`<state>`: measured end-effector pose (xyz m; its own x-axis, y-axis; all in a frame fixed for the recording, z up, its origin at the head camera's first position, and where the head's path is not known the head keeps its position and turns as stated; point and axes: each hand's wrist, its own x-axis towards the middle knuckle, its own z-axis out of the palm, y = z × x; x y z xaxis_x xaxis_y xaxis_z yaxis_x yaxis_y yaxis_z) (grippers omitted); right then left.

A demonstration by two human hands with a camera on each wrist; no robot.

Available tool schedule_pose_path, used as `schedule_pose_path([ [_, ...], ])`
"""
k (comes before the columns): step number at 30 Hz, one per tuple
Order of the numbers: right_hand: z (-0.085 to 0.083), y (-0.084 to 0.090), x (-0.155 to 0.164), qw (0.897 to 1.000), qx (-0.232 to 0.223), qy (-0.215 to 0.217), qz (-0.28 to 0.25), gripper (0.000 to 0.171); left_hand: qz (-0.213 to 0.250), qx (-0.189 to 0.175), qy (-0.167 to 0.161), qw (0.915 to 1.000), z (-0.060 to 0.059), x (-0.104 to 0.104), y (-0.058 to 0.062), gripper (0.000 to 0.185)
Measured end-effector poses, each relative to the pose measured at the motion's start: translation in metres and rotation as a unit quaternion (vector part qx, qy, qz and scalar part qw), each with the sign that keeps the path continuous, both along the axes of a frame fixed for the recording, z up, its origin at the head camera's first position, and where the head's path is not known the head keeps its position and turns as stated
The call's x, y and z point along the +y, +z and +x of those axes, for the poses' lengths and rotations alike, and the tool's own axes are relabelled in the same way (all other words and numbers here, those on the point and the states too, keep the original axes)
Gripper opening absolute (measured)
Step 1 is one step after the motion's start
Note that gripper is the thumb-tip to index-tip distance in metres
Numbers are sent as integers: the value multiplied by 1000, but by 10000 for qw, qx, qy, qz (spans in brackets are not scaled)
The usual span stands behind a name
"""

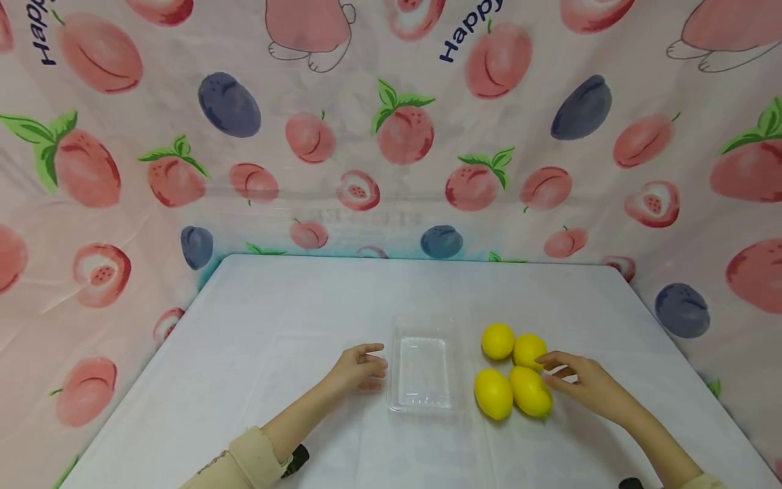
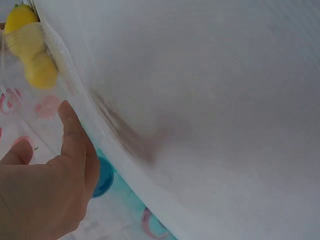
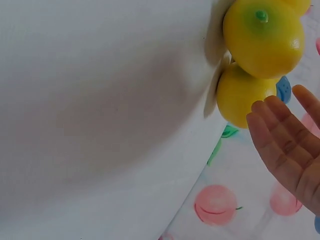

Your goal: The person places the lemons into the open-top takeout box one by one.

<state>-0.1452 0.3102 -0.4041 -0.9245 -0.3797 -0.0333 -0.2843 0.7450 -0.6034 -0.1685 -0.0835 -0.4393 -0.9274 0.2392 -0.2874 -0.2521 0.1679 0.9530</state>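
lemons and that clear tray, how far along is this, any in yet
None in yet: the clear tray is bare, and all four lemons lie on the table to its right. In hand: the right hand reaches, open, at the nearest lemon; the left hand rests by the tray's left edge. All four remain outside.

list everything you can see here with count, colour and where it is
lemons: 4, yellow, clustered on the table right of the tray
tray: 1, clear plastic, shallow, holds nothing, table centre front
table: 1, covered in white cloth
backdrop: 1, pink cloth printed with peaches and plums, behind and at both sides of the table
left hand: 1, fingers relaxed, resting on the table just left of the tray, cream sleeve cuff at the forearm
right hand: 1, fingers straight, at the right edge of the lemons, at or near the two nearest
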Motion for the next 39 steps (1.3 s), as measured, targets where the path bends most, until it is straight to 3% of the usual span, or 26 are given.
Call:
schedule_pose_path([
  [8, -1, -1, -4, 9989, -441, -144, 90, 37, 251, -258, -84, 9993, 5, 10, -2, 50],
  [20, 0, -7, -21, 9960, -665, -567, 210, 50, 575, -518, -66, 9970, 2, 13, 1, 49],
  [39, 0, -12, -28, 9968, -461, -639, 125, 49, 500, -589, 158, 9969, 2, 10, 6, 46],
])
